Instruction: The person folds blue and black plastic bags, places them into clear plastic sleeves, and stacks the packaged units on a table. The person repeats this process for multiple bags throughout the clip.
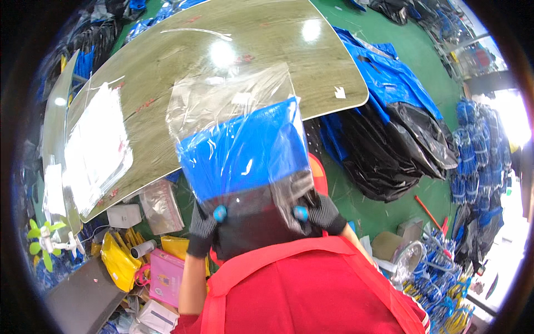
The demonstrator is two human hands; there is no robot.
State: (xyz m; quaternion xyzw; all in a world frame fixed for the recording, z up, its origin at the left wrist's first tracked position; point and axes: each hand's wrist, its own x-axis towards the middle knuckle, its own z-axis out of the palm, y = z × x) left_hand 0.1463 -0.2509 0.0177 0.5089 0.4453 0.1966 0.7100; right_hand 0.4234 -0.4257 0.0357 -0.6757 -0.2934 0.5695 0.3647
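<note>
A folded blue-and-black sheet of shiny material [245,153] is in front of me, inside a clear plastic bag [231,92]. The bag's loose, wrinkled far end reaches over the table edge. My left hand [202,225], in a dark grey patterned glove with a blue thumb tip, is closed on the near left side of the package. Its near right side is gripped by my right hand [324,216], gloved alike, with the blue thumb tip on top. Fingers of both hands are hidden under the package.
The wood-patterned table [306,61] bears a stack of clear plastic bags [100,150] at its left. Blue-and-black material [389,122] hangs beyond its right end. Blue bundles [481,150] stand far right. Lower left are a yellow bag [119,261], a pink box [166,276] and a small green fan [44,236].
</note>
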